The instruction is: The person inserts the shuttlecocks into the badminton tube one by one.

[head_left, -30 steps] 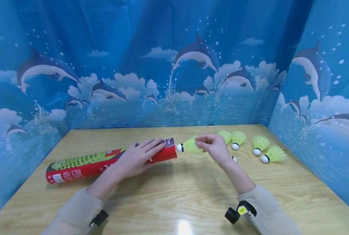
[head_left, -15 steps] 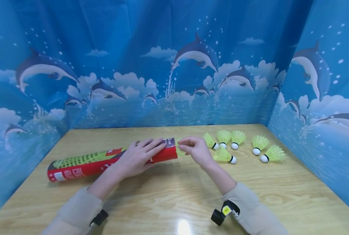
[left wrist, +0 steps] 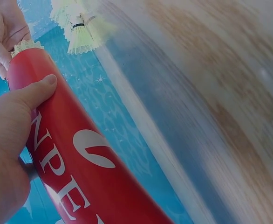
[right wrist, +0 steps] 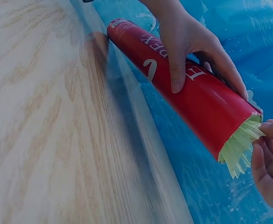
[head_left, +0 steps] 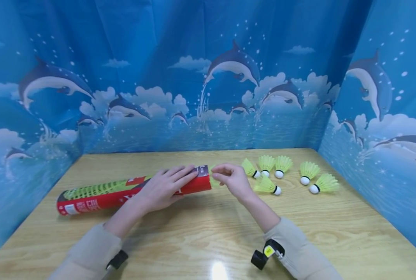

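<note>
A red shuttlecock tube with white lettering lies at a slant, its right end raised a little. My left hand grips it near that end, thumb on the near side and fingers over the top. A yellow-green shuttlecock sits mostly inside the tube's mouth, only its flared skirt sticking out; its cork is hidden. At the skirt's edge my right hand pinches it between thumb and fingertips. In the left wrist view the skirt shows above the tube's rim.
Several loose yellow shuttlecocks with white corks lie to the right on the wooden table, the nearest shuttlecock just beyond my right hand. Farther right lies another shuttlecock. A blue dolphin-print curtain stands behind the table.
My right hand has moved left, pushing the shuttlecock cork first into the tube until only the skirt shows. Over the last half second little has moved. My left hand keeps its hold.
</note>
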`<state>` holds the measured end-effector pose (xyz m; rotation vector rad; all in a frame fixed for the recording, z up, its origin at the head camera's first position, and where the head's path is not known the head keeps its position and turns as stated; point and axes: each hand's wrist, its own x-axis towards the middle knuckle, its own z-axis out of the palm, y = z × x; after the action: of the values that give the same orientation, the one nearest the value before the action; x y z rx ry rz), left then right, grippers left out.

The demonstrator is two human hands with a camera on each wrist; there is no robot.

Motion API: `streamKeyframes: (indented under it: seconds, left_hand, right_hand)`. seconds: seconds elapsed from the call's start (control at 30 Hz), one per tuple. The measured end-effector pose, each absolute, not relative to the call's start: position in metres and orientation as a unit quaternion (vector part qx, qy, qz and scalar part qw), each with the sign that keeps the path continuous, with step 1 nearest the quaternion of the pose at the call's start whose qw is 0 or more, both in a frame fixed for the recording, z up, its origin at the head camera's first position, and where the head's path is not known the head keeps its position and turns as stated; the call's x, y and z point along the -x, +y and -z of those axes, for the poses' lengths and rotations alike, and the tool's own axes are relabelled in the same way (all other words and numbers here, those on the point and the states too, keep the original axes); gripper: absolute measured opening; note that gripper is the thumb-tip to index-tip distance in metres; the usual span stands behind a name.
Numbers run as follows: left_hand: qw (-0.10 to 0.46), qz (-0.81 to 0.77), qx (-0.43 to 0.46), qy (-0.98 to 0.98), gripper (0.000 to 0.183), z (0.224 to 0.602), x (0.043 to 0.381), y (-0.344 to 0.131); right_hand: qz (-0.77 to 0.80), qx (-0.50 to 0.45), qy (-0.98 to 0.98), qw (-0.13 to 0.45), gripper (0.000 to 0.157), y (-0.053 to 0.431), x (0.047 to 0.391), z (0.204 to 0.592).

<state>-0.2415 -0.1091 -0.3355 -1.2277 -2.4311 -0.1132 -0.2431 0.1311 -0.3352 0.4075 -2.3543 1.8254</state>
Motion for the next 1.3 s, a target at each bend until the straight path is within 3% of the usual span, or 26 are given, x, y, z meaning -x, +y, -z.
streamKeyframes:
  seconds: [0.37, 0.63, 1.07, 1.3]
  left_hand:
    - [0.212, 0.040, 0.443, -0.870, 0.093, 0.333, 0.240, -0.106]
    - [0.212, 0.041, 0.442, -0.871, 0.093, 0.332, 0.240, -0.106]
    - [0.218, 0.039, 0.441, -0.870, 0.093, 0.334, 0.240, -0.106]
    - [0.221, 0.038, 0.441, -0.869, 0.092, 0.335, 0.240, -0.106]
  right_hand:
    - [-0.610, -0.129, -0.778, 0.073, 0.015, 0.125, 0.243, 0.337]
    - [-0.614, -0.110, -0.776, 0.097, 0.023, 0.122, 0.240, 0.335]
    - [-0.591, -0.124, -0.785, 0.143, 0.018, 0.120, 0.236, 0.339]
    - [-0.587, -0.125, -0.787, 0.140, 0.014, 0.117, 0.236, 0.341]
